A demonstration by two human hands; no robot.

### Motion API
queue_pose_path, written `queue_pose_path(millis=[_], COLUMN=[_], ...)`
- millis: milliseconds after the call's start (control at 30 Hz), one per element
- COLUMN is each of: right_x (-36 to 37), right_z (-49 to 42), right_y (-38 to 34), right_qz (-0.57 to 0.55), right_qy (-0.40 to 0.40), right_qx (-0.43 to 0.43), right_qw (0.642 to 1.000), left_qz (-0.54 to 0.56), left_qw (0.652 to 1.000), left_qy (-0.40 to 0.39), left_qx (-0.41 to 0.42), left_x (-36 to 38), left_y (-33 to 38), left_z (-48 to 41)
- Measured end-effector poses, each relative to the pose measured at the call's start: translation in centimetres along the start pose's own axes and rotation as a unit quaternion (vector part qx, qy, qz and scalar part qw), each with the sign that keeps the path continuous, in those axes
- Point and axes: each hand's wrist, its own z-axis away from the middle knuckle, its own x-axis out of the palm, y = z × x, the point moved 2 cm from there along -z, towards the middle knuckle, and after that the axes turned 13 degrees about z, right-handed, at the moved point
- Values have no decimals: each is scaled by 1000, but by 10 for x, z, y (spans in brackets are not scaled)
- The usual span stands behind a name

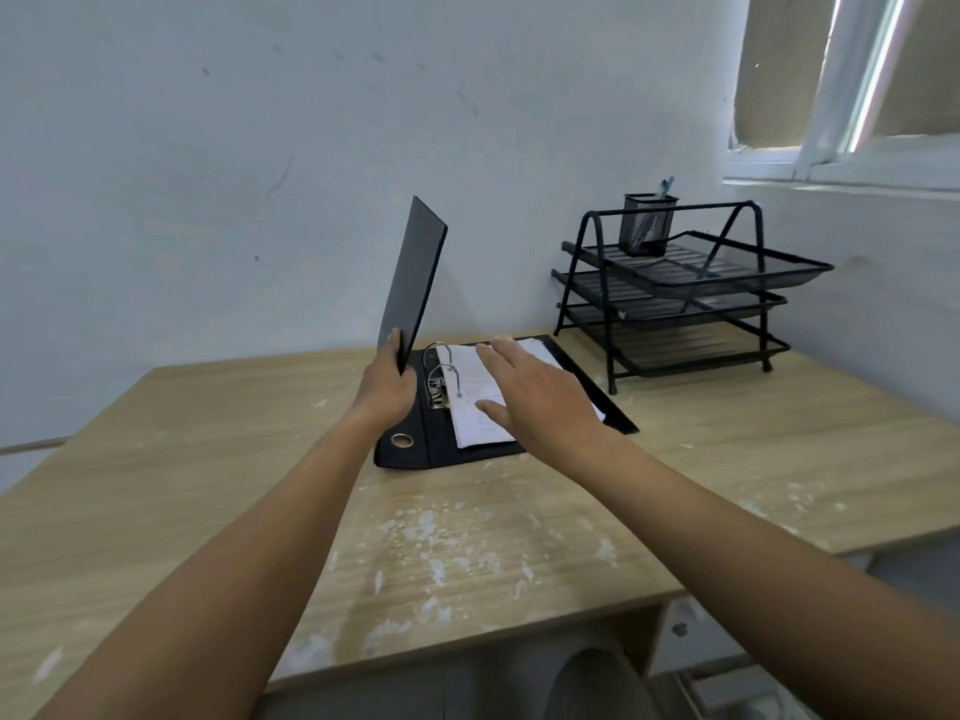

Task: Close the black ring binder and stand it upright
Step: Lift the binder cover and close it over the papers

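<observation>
The black ring binder [447,452] lies open on the wooden desk [208,459], its back cover and spine flat. My left hand [387,387] grips the near edge of the front cover [415,272] and holds it raised almost upright, tilted slightly toward the pages. Metal rings [441,374] stand up beside a stack of white printed pages [478,407]. My right hand [540,397] rests flat with spread fingers on those pages, holding nothing.
A black three-tier mesh tray rack [691,293] stands at the back right, with a mesh pen cup [647,226] on its top tier. The wall [260,174] rises right behind the desk. White scuffs mark the desk's front.
</observation>
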Motion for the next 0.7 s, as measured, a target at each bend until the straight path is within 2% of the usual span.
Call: queue_pose_path(millis=[333,500,633,700], right_x=[-26,-15,-6,-2], right_z=[-16,-40,-51,-57], right_y=[13,24,28,30], right_qz=[119,213,305,302], right_qy=[80,42,33,19], right_qx=[-66,-79,-86,-81], right_qw=[988,973,948,950], left_qz=[-24,-41,-63,-80], left_qw=[998,996,994,992], left_qy=[-16,-33,-34,-42], left_qx=[53,72,81,83], left_x=[26,36,41,46], left_y=[9,12,15,15], left_z=[-7,-11,-15,-13])
